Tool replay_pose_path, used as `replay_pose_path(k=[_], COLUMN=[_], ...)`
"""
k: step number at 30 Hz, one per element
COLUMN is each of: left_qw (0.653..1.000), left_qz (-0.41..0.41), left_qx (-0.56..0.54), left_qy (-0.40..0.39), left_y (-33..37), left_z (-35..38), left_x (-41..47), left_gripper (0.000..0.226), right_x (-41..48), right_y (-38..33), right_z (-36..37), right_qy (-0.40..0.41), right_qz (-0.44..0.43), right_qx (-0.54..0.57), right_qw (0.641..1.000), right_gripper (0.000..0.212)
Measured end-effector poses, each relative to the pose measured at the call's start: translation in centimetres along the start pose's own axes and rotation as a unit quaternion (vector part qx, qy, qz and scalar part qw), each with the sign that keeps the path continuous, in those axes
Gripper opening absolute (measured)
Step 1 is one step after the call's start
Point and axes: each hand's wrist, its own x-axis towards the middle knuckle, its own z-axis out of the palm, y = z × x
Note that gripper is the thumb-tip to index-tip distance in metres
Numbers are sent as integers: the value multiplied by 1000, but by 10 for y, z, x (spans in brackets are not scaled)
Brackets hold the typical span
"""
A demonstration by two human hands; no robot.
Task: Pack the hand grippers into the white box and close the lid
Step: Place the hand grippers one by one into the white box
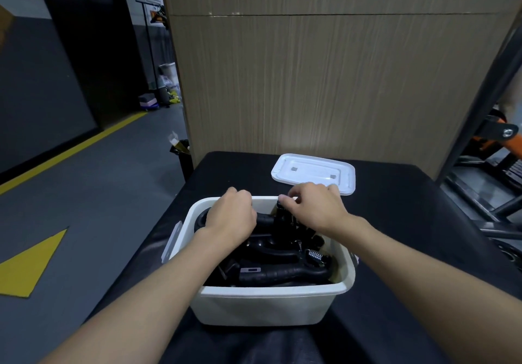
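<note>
On the black table (395, 222), the white box (268, 304) sits open, and the left hand (231, 217) reaches into it at about ten o'clock. Its fingers bend down over a black handle, though the back of the hand hides whether they really close round it. The hand grippers (282, 273) lie heaped inside from the centre to four o'clock, directly under and just nearer than both hands. They look stiff, fairly heavy for their size and apt to tangle. Their ridged rubbery handles are the sure place to hold, not the bare steel spring. At one o'clock the right hand (310, 208) pinches the top of one of them between thumb and forefinger; it stands upright against the far wall. Beyond it, also at one o'clock, the lid (313, 171) lies flat on the table, touching neither hand. It is light, thin plastic, best lifted by its edges.
</note>
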Motion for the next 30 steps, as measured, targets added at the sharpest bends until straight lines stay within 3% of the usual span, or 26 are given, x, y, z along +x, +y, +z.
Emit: replay_pose_path(k=[6, 10, 14, 18, 21, 25, 30], left_qw=[991, 997, 999, 998, 996, 993, 996], left_qz=[-4, -26, -39, -50, -65, -78, -49], left_qx=[133, 77, -10, -44, -62, -77, -45], left_qy=[-3, -13, 6, -4, -23, -40, -66], left_y=[4, 0, -5, -6, -4, 3, 9], left_z=[2, 4, 2, 0, 0, -3, -6], left_x=[-1, 0, -3, -4, -4, -4, -6], left_gripper=[22, 27, 26, 28, 28, 30, 21], right_x=[15, 8, 3, 0, 2, 3, 0], right_y=[-14, -19, -21, -17, -7, 18, 25], right_z=[6, 14, 23, 26, 20, 11, 9], right_qy=[-19, 33, 85, 93, 59, -47, -80], right_qz=[-18, -10, 42, 17, -39, -66, -53], right_qx=[-26, -69, 12, 25, 9, 12, 50], right_qw=[999, 997, 995, 995, 997, 997, 994], right_gripper=[21, 21, 13, 15, 20, 33, 24])
